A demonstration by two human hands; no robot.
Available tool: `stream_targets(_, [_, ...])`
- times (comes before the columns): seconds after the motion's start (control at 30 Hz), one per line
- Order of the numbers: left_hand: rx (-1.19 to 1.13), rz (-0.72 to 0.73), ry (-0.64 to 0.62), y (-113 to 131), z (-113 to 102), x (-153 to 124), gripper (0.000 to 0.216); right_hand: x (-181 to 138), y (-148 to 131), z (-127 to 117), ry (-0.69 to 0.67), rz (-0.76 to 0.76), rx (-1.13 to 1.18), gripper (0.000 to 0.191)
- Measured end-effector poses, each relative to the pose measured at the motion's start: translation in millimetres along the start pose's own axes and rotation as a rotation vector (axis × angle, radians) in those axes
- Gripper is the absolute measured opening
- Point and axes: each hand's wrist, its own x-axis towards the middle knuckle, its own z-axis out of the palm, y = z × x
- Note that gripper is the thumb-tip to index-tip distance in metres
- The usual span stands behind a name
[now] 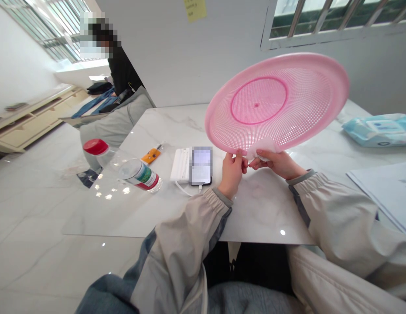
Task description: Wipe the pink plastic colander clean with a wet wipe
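A round pink perforated basket [278,102] is held tilted above the white marble table [255,209], its underside facing me. My left hand [232,171] pinches its lower rim. Beside it, my right hand [276,162] presses a small white wipe [262,145] against the same rim. The two hands nearly touch each other.
A clear water bottle with a red cap [124,165] stands at the table's left corner. A white power bank [181,165] and a phone [202,165] lie near my left hand. A wipes pack [379,129] and papers [386,192] lie at right. Another person [121,74] sits far left.
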Motion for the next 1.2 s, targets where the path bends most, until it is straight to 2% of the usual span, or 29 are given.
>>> stream_targets(0.23, [-0.005,-0.002,-0.013,3,2,-2,0.037,0,0,1,0.000,-0.003,0.006,0.041])
stream_targets(0.53, [0.002,-0.057,-0.098,0,1,-4,0.047,-1,2,-2,-0.032,-0.023,-0.011,0.039])
stream_targets(0.67, [0.015,-0.045,-0.106,0,2,-5,0.051,-1,1,-1,-0.080,-0.026,0.009,0.041])
stream_targets(0.83, [0.008,-0.034,-0.265,4,6,-10,0.064,1,1,-3,-0.163,0.001,0.025,0.046])
stream_targets(0.97, [0.039,-0.016,-0.373,7,7,-13,0.062,1,0,-5,-0.197,0.016,0.042,0.051])
stream_targets(1.2, [0.063,-0.028,-0.355,6,4,-11,0.065,-4,-3,-1,-0.222,0.003,0.053,0.051])
